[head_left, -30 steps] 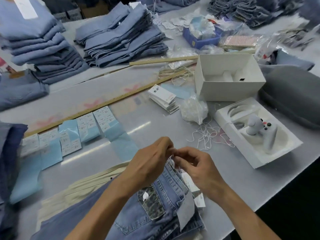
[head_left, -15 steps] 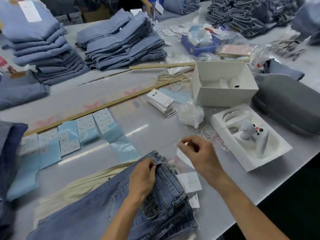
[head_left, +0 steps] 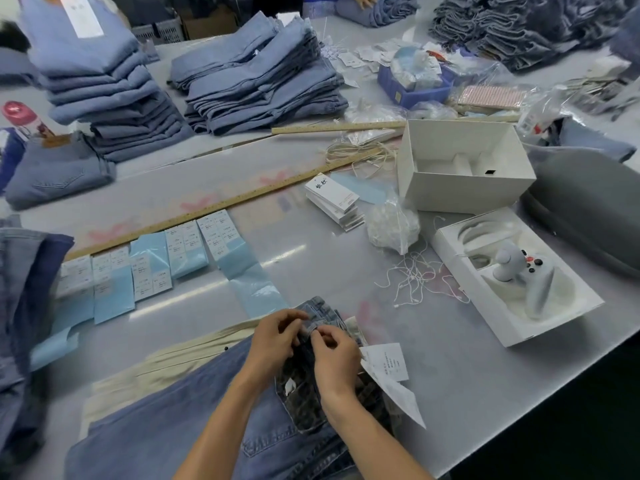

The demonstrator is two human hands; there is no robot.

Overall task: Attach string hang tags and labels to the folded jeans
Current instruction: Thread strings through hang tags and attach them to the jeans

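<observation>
Jeans [head_left: 194,420]: mid-blue denim, dark mottled back pocket. Beneath them, cream fabric [head_left: 166,365]. Left of jeans, pale-blue label sheets [head_left: 152,268] with white stickers. Beyond, white box [head_left: 464,168]; blue tray [head_left: 412,88]; grey table [head_left: 329,258].

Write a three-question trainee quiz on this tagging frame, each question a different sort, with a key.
1. True or false: both hands work at the waistband of the jeans.
2. Multiple choice: the stack of hang tags lies nearest to A) the white open box B) the red-capped bottle C) the grey case.
3. Fill in: the loose white strings lie beside the tray holding a white ___.

Key: 1 true: the left hand and right hand meet there. 2 A. 3 controller.
</observation>
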